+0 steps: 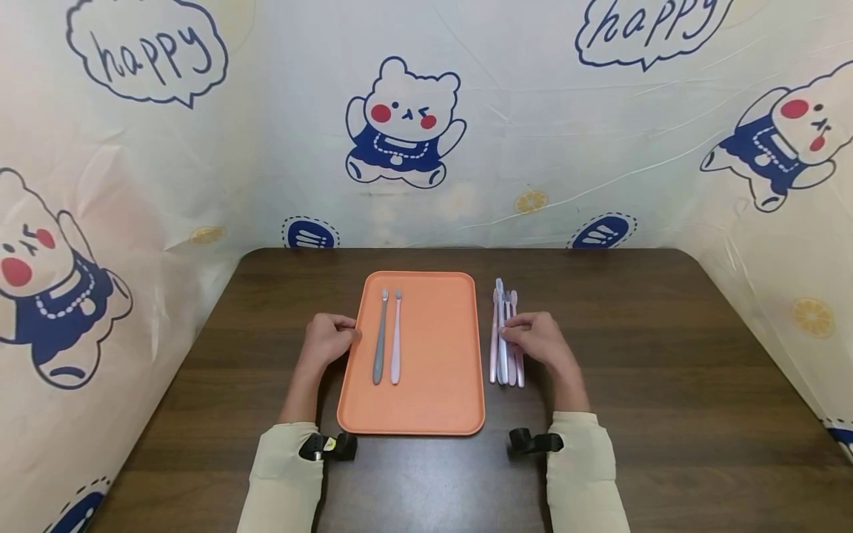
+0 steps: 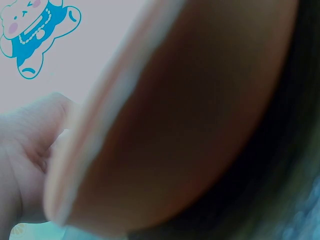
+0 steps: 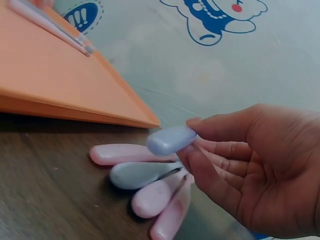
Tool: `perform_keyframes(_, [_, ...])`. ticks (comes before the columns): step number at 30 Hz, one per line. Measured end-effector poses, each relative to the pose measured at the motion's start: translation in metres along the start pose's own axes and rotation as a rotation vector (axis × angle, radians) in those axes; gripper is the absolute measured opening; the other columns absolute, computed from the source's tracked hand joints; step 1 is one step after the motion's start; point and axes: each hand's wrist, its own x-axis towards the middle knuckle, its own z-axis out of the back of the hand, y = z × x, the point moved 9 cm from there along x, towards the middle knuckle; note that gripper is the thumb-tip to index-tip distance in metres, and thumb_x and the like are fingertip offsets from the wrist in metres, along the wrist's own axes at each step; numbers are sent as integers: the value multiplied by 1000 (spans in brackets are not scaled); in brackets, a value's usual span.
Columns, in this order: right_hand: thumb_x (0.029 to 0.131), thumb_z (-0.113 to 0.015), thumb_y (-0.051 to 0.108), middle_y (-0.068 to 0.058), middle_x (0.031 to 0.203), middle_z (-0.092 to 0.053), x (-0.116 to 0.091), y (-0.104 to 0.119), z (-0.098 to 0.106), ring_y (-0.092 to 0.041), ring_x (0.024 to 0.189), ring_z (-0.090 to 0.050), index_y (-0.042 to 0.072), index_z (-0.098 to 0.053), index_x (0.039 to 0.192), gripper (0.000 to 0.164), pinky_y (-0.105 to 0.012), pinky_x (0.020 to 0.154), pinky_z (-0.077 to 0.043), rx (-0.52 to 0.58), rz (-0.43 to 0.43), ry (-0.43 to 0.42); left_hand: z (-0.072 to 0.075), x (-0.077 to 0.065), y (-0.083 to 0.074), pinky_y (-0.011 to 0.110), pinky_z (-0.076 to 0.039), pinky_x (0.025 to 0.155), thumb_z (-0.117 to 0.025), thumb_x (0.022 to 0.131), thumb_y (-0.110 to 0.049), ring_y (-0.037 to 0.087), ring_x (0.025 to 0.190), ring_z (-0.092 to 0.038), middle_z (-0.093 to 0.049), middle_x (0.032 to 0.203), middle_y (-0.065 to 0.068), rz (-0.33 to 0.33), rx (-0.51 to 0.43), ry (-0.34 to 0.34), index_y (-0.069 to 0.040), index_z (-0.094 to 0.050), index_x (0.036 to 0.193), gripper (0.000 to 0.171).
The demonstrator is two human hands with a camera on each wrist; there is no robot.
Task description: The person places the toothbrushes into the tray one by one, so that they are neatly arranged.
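Observation:
An orange tray (image 1: 440,355) lies on the table, with a grey toothbrush (image 1: 379,352) and a pale pink toothbrush (image 1: 396,352) side by side on its left half. At the tray's left rim, my left hand (image 1: 325,340) holds the edge between thumb and fingers. My right hand (image 1: 543,340) pinches a light blue toothbrush (image 3: 170,140) between thumb and fingertips, its rounded handle end pointing out. Below it in the right wrist view fan out several more toothbrushes, among them a grey one (image 3: 140,175) and a pink one (image 3: 152,196).
The dark wooden table (image 1: 666,355) extends to both sides of the tray. Behind it hangs a patterned curtain (image 1: 506,111) with bear figures, which also encloses the left and right sides. Black wrist cameras are strapped over both sleeves (image 1: 583,474).

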Motion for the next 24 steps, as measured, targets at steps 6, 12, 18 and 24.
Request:
perform_keyframes(6, [95,-68,10,-20,98,-74,2,3,-10,-12,71,-64,-9,-67,118,30,-24,66,-55,-11,31,7,-1,1,1,25,-53,68,-66,88,-14,19,82,-70,-77,104,19,-2,-5,-1,1,-76,112,31])
perform_keyframes(12, [95,-69,9,-20,99,-75,3,6,-17,-9,68,-64,-9,-67,117,29,-22,66,-56,12,30,11,-1,0,0,28,-54,72,-65,88,-15,22,87,-69,-75,108,20,7,3,-4,2,-75,113,31])
perform_keyframes(18, [94,-69,10,-22,99,-75,2,12,-25,-8,67,-65,-10,-68,116,29,-24,66,-57,2,55,23,0,-3,0,30,-55,74,-64,89,-15,23,88,-68,-74,110,22,19,3,-6,3,-74,115,32])
perform_keyframes(24, [95,-69,9,-23,98,-76,4,18,-36,-8,69,-66,-9,-68,114,27,-25,67,-59,-19,88,43,1,-2,0,30,-55,73,-65,89,-15,24,88,-68,-74,109,22,13,10,-13,3,-74,115,33])
